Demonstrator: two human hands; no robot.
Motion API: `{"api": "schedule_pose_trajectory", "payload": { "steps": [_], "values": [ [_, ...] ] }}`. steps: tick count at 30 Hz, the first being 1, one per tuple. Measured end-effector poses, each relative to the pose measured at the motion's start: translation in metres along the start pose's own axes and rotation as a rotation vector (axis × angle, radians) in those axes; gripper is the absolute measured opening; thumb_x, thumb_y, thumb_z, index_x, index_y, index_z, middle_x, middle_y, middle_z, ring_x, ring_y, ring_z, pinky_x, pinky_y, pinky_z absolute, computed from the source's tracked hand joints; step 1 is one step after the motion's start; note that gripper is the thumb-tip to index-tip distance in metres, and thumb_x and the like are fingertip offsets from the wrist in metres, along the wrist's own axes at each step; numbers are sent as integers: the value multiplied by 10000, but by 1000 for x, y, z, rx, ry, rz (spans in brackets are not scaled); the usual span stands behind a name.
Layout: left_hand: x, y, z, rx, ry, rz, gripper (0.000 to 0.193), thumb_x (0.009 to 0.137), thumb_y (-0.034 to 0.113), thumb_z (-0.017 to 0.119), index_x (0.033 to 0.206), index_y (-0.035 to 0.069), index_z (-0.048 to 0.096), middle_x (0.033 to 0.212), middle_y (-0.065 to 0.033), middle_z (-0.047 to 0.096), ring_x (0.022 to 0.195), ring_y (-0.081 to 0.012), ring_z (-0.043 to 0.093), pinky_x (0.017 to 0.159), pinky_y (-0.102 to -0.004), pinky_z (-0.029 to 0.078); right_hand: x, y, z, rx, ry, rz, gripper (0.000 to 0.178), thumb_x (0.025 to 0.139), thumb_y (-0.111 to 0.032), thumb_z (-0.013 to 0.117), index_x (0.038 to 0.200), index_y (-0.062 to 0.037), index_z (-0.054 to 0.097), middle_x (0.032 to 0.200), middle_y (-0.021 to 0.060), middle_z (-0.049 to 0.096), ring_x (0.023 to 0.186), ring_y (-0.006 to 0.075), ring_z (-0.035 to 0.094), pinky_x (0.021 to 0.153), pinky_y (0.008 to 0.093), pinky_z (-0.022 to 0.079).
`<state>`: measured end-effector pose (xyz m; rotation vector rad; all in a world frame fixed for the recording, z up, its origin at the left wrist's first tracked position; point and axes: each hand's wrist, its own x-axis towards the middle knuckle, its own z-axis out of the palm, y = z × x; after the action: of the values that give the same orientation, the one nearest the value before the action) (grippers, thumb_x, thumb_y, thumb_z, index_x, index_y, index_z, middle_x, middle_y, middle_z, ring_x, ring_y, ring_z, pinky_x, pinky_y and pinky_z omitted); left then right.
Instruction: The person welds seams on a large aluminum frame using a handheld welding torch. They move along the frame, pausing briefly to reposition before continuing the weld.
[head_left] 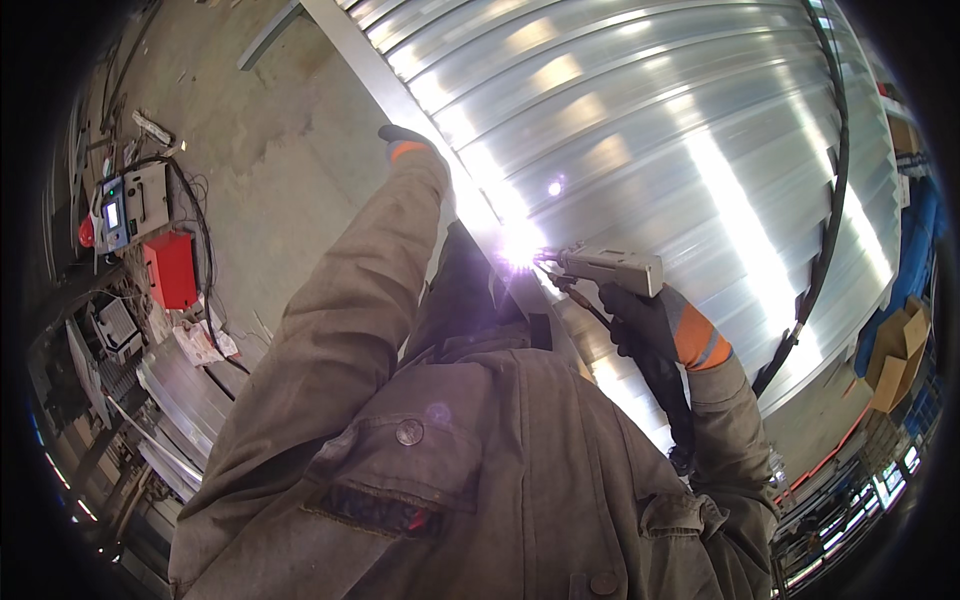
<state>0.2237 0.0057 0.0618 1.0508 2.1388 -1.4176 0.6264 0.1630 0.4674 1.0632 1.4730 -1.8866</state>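
Observation:
My right hand (635, 322), in a dark glove with an orange cuff, is wrapped round the grip of a pale handheld welding gun (612, 268). The gun's nozzle points left at the edge of a large ribbed metal panel (620, 120). A bright violet-white glare (522, 243) burns at its tip and washes out the spot beneath. Further up the panel's flat metal edge (375, 85), my left hand (404, 134) rests at or against it, gloved with an orange band. Its fingers are mostly hidden by the sleeve and the angle.
A thick black cable (838, 180) curves across the panel's right side. On the concrete floor to the left stand a control box with a screen (125, 210), a red box (171, 270) and loose cables. An open cardboard box (898, 355) lies at the right beside blue material (918, 240).

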Motion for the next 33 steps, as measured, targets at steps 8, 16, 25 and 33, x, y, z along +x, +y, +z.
{"api": "schedule_pose_trajectory", "payload": {
  "steps": [8,16,25,33],
  "values": [
    [14,2,17,87,31,7,519,1122,329,466,1537,45,595,1469,-126,663,1327,-273,624,1106,-441,519,-2,10,-1,50,2,35,364,1075,-354,691,1231,-27,649,796,50,654,662,149,688,586,310,581],
    [-66,-44,-55,-30,-46,43,467,1129,200,510,1558,38,595,1537,-154,638,1417,-344,601,1164,-569,481,-9,18,1,107,7,-23,384,1079,-337,690,1272,-9,641,805,46,646,668,152,680,596,315,583],
    [-18,-23,-15,58,30,54,443,1117,221,534,1520,73,644,1525,-123,647,1407,-309,606,1168,-556,467,-35,33,3,69,78,-28,390,1078,-304,698,1290,19,653,851,90,712,702,176,726,614,334,594],
    [10,-29,26,207,108,33,343,1086,282,587,1361,181,765,1340,-31,748,1228,-217,699,1009,-472,546,-27,44,9,128,59,-12,417,1079,-333,705,1318,4,643,828,81,698,702,182,725,616,348,597]
  ]
}}
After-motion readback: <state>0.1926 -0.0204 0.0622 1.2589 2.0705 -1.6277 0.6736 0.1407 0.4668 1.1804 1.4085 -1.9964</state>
